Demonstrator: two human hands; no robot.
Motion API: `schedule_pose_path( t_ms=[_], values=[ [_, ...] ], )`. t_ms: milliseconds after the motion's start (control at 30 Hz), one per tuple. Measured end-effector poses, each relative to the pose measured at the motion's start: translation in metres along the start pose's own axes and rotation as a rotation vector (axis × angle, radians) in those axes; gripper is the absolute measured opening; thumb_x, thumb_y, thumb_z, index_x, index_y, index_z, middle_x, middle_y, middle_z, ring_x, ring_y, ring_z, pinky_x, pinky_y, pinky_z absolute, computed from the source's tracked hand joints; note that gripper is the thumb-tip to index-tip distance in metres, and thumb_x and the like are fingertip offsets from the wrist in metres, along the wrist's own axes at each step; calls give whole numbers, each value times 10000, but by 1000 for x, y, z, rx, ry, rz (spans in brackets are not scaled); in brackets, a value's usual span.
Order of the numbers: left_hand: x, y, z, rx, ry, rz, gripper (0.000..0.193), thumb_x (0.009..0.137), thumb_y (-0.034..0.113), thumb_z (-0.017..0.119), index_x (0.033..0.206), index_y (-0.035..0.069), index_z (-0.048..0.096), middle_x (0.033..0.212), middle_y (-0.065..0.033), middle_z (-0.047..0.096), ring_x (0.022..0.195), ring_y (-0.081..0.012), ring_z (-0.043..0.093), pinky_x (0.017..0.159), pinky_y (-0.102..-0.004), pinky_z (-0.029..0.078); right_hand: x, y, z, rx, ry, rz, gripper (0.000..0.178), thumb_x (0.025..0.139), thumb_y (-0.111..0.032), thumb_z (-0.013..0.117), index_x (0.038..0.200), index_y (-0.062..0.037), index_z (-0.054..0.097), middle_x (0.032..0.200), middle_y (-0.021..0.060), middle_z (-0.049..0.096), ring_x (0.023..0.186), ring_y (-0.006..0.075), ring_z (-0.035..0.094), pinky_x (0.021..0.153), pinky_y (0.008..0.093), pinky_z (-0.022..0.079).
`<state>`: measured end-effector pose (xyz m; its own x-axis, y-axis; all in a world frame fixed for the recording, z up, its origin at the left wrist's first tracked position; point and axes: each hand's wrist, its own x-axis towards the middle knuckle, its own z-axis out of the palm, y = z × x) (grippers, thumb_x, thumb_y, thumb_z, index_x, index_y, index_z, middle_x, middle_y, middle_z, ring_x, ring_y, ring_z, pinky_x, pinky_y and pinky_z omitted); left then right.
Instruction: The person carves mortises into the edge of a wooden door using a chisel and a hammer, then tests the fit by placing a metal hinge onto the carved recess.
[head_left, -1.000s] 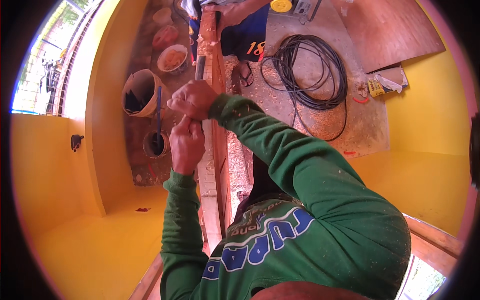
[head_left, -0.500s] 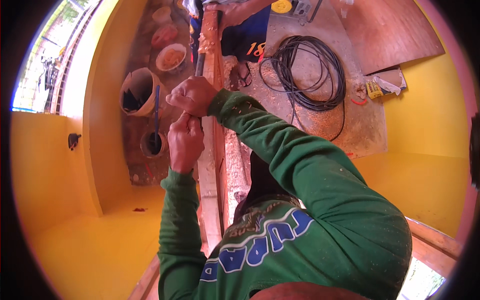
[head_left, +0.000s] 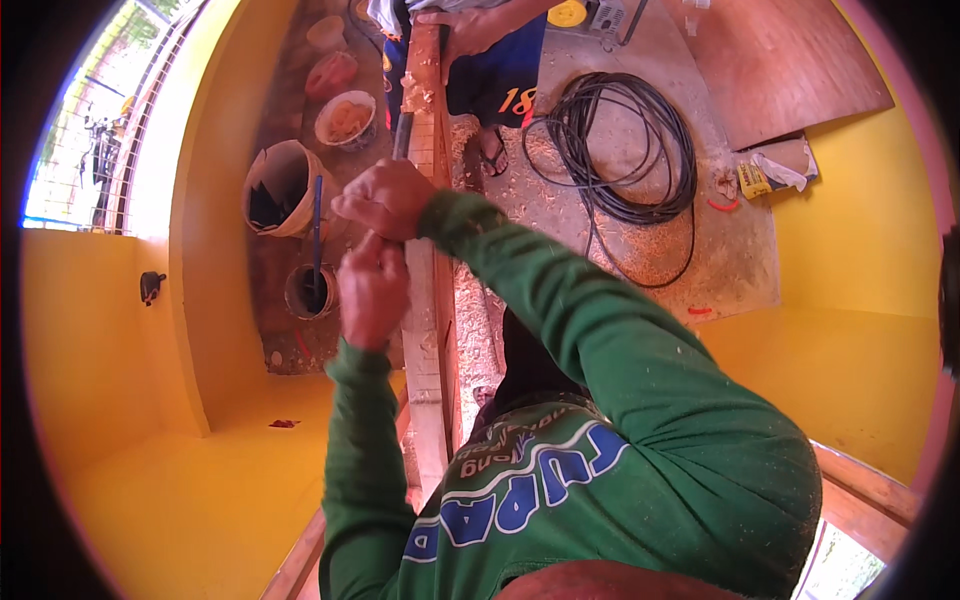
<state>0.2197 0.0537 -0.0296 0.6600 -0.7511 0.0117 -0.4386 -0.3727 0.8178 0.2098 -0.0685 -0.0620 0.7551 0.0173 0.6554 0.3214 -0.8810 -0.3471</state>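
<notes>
A long wooden beam (head_left: 426, 330) runs away from me through the middle of the view. My right hand (head_left: 388, 200) is closed over it, and a dark narrow bar-shaped tool (head_left: 403, 136) sticks out beyond the fist along the wood. Close behind, my left hand (head_left: 374, 295) is closed too, its knuckles against the right hand. What the left fingers grip is hidden; the tool's kind cannot be made out. Curled shavings (head_left: 418, 95) lie on the beam's far part. At its far end another person's hand (head_left: 478, 28) rests on the wood.
Left of the beam stand a large bucket (head_left: 308, 215), a smaller container (head_left: 297, 305) and a white tub of shavings (head_left: 370, 130). A coiled black cable (head_left: 655, 205) lies on the shaving-strewn floor at right, near a brown board (head_left: 790, 75). Yellow walls (head_left: 860, 250) rise on both sides.
Both my hands have shifted slightly toward me, still closed and stacked. The view has also shifted a little. The other person's hand stays at the beam's far end.
</notes>
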Motion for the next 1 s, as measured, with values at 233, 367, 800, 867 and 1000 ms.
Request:
schedule_pose_path(
  t_ms=[233,367,800,867,1000],
  values=[
    [-16,-9,11,37,-4,35,207,784,100,416,866,-8,572,625,-231,528,609,-352,570,537,-397,424,-11,-7,-16,325,-1,221,337,763,-316,494,530,-75,516,530,110,515,520,293,526,506,393,407],
    [-11,-6,7,53,-38,57,204,786,95,409,860,-9,567,649,-236,535,632,-355,575,552,-403,428,-4,6,-10,255,74,132,331,767,-293,502,516,-78,503,528,109,511,523,302,522,497,409,398],
    [-6,6,14,124,-41,-28,231,782,121,403,874,-6,573,681,-251,533,665,-385,560,574,-429,426,-9,-5,-22,298,-11,283,362,757,-345,491,514,-78,505,493,112,501,472,308,509,475,380,403],
    [-16,6,16,100,-21,-6,225,783,116,401,867,-6,570,671,-249,529,650,-389,551,561,-424,420,-3,6,-28,471,-20,336,372,753,-358,499,511,-76,504,485,116,494,467,301,512,464,378,395],
    [-19,3,17,45,13,69,215,785,106,398,864,-4,565,654,-246,522,622,-397,534,534,-414,408,-19,-5,-18,416,21,311,393,753,-380,496,515,-66,502,482,115,490,461,293,510,466,367,392]
  ],
)
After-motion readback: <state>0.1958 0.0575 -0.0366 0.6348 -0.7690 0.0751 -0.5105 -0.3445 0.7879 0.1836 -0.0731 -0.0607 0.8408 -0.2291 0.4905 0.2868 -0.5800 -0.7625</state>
